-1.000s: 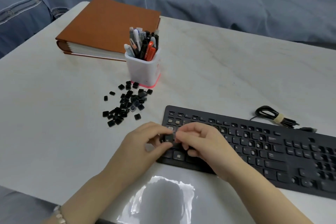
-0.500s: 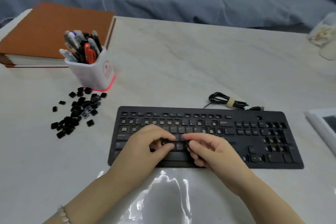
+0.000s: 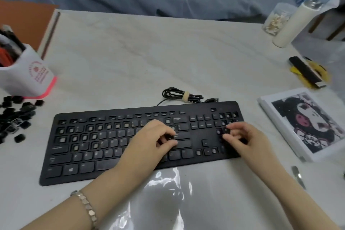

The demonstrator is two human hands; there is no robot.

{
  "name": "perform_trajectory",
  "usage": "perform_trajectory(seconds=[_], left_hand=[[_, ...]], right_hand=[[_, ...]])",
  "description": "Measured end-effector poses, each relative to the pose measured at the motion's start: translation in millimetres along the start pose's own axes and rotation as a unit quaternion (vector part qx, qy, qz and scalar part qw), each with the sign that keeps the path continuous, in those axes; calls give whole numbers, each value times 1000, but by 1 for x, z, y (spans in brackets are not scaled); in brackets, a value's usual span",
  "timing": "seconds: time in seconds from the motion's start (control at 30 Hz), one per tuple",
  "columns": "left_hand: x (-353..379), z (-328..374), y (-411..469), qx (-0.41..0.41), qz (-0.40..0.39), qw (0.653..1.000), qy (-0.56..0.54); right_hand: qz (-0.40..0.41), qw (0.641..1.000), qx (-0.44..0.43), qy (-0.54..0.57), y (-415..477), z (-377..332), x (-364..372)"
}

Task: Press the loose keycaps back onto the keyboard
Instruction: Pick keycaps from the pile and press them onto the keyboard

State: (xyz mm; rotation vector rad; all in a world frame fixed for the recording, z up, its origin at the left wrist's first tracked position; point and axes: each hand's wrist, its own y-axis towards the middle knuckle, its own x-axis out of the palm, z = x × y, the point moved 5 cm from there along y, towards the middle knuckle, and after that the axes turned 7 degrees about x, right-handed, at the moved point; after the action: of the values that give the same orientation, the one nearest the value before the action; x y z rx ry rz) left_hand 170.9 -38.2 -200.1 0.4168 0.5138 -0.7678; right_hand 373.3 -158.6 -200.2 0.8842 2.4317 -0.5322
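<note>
The black keyboard (image 3: 78,172) lies in the middle of the worktop (image 3: 130,58), and the loose keycaps (image 3: 16,117) are in a heap to its left, near the pen holder (image 3: 24,80). The left hand (image 3: 149,142) is over the right end of the letter block, its curled fingers (image 3: 164,130) pinching a black keycap (image 3: 169,137). The right hand (image 3: 242,136) is over the number pad, thumb and forefinger pinching a second keycap (image 3: 226,130), the other fingers slightly spread.

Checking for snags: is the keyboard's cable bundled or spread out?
Bundled: the cable lies looped behind the keyboard, cinched by a pale tie.
</note>
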Motion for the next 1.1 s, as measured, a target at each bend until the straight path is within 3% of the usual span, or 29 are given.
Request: perform_trajectory(seconds=[0.23,0.7,0.9,1.1], left_hand=[[10,-15,3,33,69,995,59],[11,-15,-3,90,109,987,72],[12,-16,-4,91,111,987,69],[13,-18,-4,87,108,988,64]], right_hand=[[31,996,-38,-77,40,11,-30],[-67,990,-54,-111,40,-8,-12],[-65,982,-101,-144,31,-6,-1],[-11,982,-87,-168,39,4,-23]])
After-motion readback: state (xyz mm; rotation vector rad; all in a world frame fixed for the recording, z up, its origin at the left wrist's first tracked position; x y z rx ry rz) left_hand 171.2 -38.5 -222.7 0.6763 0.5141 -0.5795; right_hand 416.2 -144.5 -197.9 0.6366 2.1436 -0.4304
